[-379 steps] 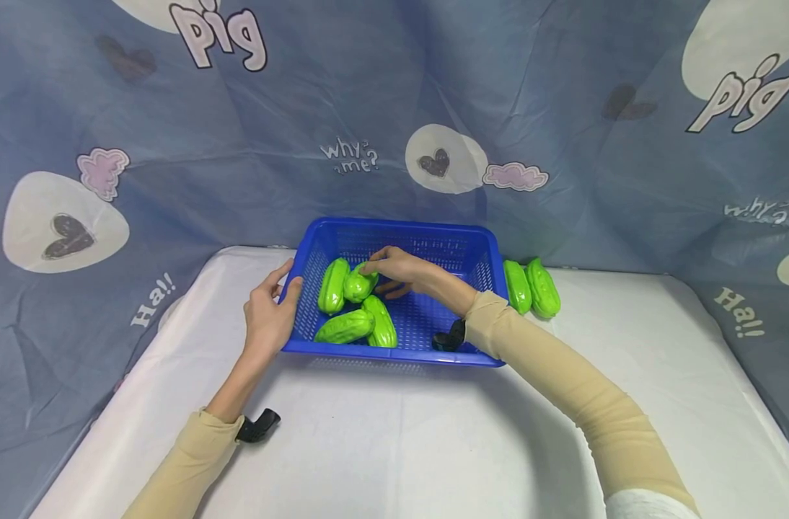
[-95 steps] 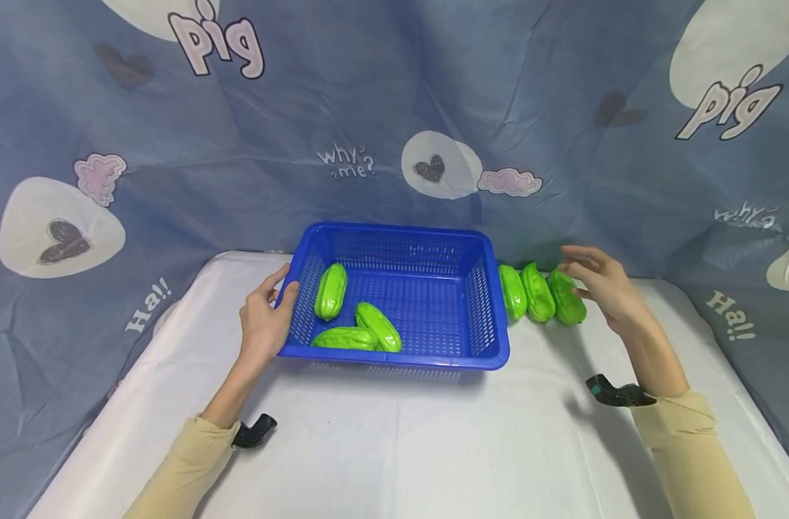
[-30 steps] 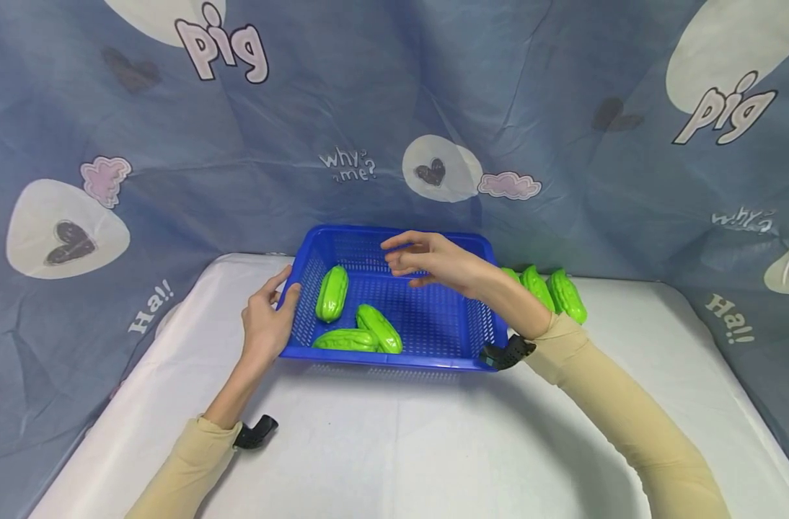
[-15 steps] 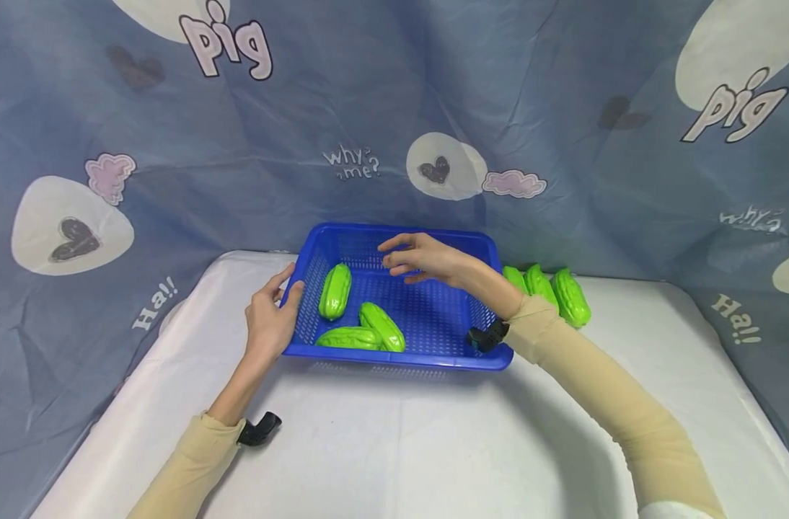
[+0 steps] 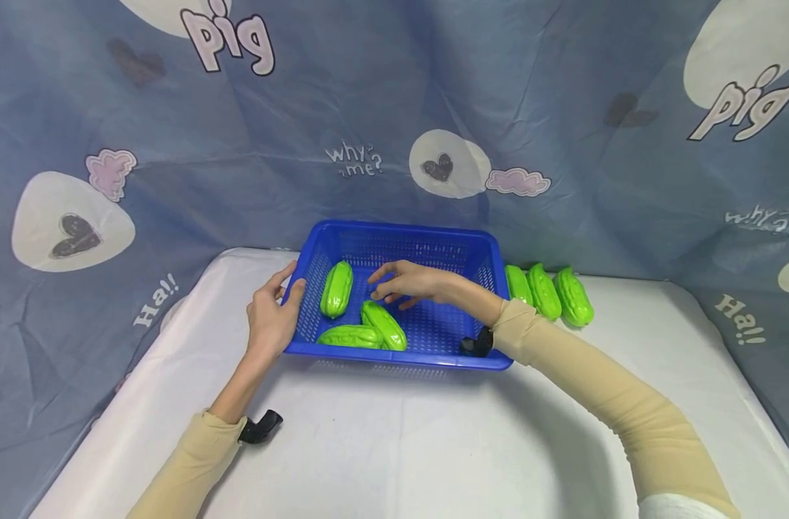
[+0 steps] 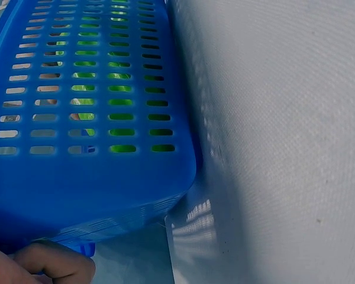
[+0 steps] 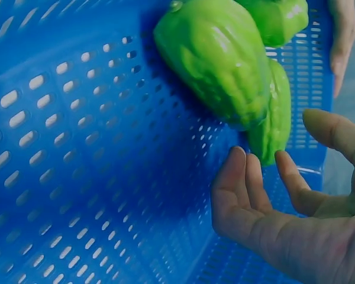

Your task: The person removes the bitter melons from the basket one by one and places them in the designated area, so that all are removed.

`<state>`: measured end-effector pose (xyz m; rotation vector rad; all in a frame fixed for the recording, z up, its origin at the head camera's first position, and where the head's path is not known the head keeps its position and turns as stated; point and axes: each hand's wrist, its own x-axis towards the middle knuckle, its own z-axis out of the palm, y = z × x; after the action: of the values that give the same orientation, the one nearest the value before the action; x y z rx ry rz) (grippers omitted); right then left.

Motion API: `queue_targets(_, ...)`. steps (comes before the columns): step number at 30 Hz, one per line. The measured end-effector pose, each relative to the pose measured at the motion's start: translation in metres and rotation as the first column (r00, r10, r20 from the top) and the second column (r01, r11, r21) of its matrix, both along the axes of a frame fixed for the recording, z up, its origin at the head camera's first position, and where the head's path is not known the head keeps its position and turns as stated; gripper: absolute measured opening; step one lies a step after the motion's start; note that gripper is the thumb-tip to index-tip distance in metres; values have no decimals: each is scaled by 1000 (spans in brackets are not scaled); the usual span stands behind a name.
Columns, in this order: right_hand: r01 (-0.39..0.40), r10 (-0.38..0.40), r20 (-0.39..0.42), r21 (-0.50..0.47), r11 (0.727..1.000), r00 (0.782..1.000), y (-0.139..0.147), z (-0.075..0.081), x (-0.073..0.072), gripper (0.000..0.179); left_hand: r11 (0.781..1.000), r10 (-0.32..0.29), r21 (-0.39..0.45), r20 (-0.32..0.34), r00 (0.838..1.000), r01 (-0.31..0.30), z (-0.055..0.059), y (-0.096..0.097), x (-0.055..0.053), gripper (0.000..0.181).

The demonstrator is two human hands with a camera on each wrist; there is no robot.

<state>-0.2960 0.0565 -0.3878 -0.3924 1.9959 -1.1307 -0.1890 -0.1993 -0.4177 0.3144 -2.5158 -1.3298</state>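
Note:
My left hand (image 5: pixel 271 317) grips the left end of a blue perforated plastic basket (image 5: pixel 394 357), thumb over its rim. Inside the basket are three glossy green toy bitter melons: one (image 5: pixel 337 290) upright along the left side, one (image 5: pixel 350 336) lying along the front wall, and one (image 5: pixel 386 328) slanting against that one. My right hand (image 5: pixel 414 282) reaches down into the basket with loosely bent, spread fingers and holds nothing. In the right wrist view its fingertips (image 7: pixel 236 157) are close to the nearest bitter melons (image 7: pixel 219 59).
Three more bitter melons stand in a row on the white table right of the basket: one (image 5: pixel 518 283) beside its wall, a middle one (image 5: pixel 544 292) and an outer one (image 5: pixel 574 297). A blue printed cloth (image 5: pixel 271 194) hangs behind the table.
Earlier, four bitter melons were in the basket and two outside; one has since moved to the row's right end. My right hand has come back from there and lowered into the basket.

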Motion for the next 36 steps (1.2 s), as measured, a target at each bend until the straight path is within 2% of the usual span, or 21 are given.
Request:
queue_targets(7,-12,11,5,39,999,1000,-1,-3,2,58,1000,2,-5,6,1000,-2,1,0,-1,48)
queue_targets(13,-30,25,60,75,997,998,-3,-8,3,59,1000,5,-6,3,1000,-5,-1,-1,0,48)
queue_targets(19,-47,41,87,66,997,995,-4,-11,5,55,1000,4,-9,-4,1000,-4,-2,-2,-1,48)
queue_targets(36,-85,81,95,48,995,992,-2,-11,5,55,1000,7,-19,2,1000,-7,0,0,-1,49)
